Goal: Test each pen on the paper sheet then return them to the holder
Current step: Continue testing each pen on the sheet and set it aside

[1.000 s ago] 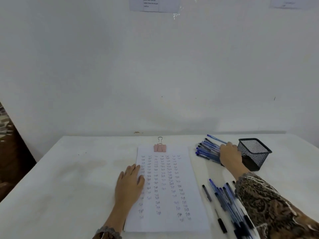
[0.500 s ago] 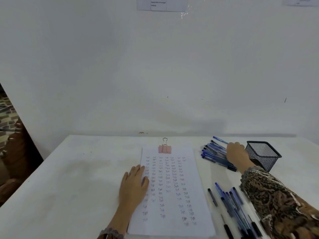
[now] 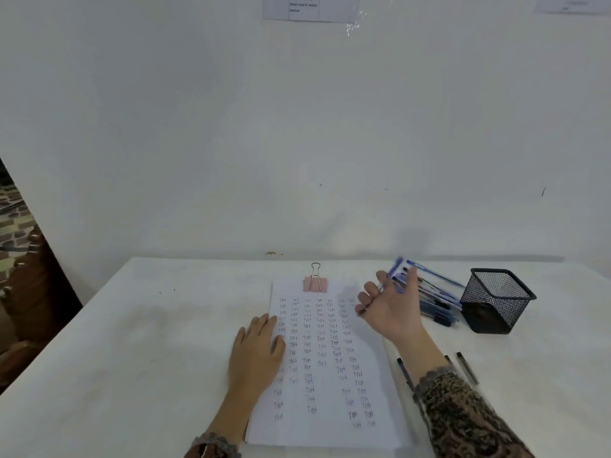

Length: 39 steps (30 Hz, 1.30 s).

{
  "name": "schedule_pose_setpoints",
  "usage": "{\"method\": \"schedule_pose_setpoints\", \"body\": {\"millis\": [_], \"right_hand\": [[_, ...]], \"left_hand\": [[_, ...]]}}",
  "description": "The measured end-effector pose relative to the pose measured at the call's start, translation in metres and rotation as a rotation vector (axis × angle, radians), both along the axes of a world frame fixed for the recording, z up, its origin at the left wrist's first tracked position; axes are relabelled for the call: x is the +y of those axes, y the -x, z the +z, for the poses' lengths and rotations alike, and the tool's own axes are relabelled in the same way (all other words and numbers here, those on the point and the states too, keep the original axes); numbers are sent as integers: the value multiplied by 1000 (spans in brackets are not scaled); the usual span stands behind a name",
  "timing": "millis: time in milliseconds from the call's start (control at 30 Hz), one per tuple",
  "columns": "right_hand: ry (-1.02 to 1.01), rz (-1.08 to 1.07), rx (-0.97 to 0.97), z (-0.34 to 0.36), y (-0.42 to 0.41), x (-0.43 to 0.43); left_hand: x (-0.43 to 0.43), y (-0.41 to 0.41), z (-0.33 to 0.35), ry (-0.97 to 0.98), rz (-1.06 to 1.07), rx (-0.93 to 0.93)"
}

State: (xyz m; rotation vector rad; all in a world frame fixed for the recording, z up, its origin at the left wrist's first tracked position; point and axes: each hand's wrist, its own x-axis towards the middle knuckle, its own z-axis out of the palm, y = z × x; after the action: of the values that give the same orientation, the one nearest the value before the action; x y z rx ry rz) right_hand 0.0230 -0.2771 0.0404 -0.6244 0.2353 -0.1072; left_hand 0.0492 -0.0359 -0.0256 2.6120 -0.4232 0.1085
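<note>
Head view: right hand now pinches a blue plastic pen lifted off the pen pile; left hand stays spread on white paper sheet.

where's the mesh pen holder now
In the head view the black mesh holder sits far right on the table, beside the pile of blue pens, which lies between it and the right hand.

Your paper sheet is matt white, its pink binder clip carrying shiny wire handles. Your holder is black metal mesh, the pens glossy blue plastic, and your sleeve patterned cloth with a lacy cuff.
</note>
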Motion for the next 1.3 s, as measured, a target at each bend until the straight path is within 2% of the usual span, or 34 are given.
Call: {"method": "schedule_pose_setpoints", "body": {"millis": [167,300,400,533,700,800,933,1000,1067,1200,1300], "right_hand": [[-198,-159,27,-19,5,15],[-339,-313,-24,-24,3,11],[-342,-330,-96,-29,-2,8],[-118,-300,-132,-33,-15,9],[85,-329,33,-45,-27,5],[305,-335,25,-35,-32,5],[755,-351,40,-36,-42,-6],[905,-360,76,-43,-44,-11],[969,-389,110,-49,-45,-11],[1083,-361,58,-52,-44,-6],[1101,-327,70,-54,-46,-7]], "left_hand": [[0,1,3,0,-7,18],[0,-1,1,17,-7,17],[0,-2,-1,24,-9,7],[0,-2,0,31,-5,0],[1,-1,0,31,-2,-6],[1,-1,1,41,-3,-3],[2,-1,0,58,-8,-6],[2,-1,-1,60,-8,-12],[2,-2,-2,56,-8,-10],[0,-3,-2,47,0,-14],[0,-4,-3,44,5,-22]]}}
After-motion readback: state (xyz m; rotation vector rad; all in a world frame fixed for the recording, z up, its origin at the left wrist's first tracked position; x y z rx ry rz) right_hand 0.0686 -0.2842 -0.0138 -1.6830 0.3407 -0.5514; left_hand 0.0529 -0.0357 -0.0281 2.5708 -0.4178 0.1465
